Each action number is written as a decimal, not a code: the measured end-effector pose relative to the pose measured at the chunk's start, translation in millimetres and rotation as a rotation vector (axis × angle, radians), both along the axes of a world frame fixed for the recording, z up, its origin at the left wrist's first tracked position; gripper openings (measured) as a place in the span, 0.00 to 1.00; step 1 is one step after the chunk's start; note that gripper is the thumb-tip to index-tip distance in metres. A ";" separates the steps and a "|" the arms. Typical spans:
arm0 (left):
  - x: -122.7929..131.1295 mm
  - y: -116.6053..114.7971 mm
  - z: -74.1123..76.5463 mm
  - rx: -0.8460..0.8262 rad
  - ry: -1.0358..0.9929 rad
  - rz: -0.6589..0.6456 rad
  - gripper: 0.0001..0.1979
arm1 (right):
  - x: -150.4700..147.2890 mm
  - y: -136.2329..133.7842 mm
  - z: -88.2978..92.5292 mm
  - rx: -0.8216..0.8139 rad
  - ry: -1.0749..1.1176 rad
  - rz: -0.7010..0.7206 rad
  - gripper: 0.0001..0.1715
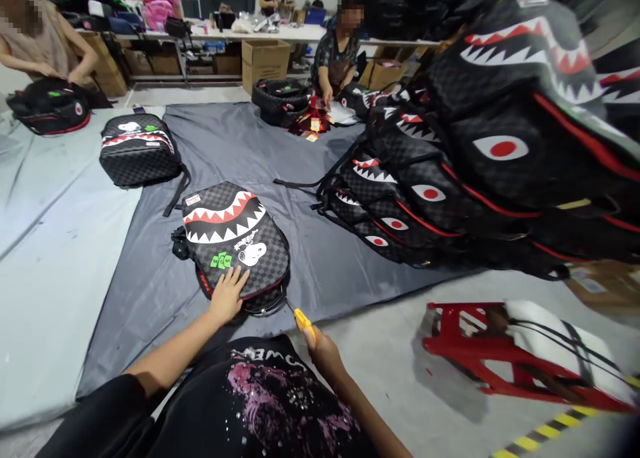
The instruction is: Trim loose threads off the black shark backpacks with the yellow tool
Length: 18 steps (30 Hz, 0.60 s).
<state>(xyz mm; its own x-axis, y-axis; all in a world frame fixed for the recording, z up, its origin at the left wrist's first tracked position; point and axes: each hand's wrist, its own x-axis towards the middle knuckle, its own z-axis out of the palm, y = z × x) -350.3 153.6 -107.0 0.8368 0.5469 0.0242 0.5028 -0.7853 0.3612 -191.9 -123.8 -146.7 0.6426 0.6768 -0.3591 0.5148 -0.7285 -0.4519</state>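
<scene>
A grey checkered backpack with a shark-mouth print lies flat on a dark grey sheet in front of me. My left hand rests flat on its near lower edge, fingers spread. My right hand is closed around a small yellow-handled tool, whose thin metal tip points at the backpack's bottom right corner. My black printed shirt fills the bottom of the view.
A large heap of black shark-face backpacks rises on the right. A red stool lies tipped at lower right. Another checkered backpack sits farther left. Two people work across the sheet; cardboard boxes stand behind.
</scene>
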 end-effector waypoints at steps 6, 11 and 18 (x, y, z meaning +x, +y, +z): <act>17.4 43.1 43.3 -0.016 -0.299 0.261 0.17 | -15.6 -60.1 -4.5 0.159 0.036 -0.120 0.36; 37.8 62.6 90.6 0.179 -0.462 -0.054 0.12 | -27.8 -31.0 20.8 0.442 0.064 -0.100 0.38; 70.6 47.1 114.9 0.218 -0.664 -0.224 0.15 | -7.5 26.5 51.1 0.539 -0.002 -0.074 0.35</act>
<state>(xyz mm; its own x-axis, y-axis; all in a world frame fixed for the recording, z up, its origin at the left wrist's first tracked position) -279.7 200.7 7.9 0.6993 0.2890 0.6538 0.0511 -0.9325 0.3576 -199.4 -97.3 -95.6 0.6957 0.7178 0.0276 0.4725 -0.4284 -0.7702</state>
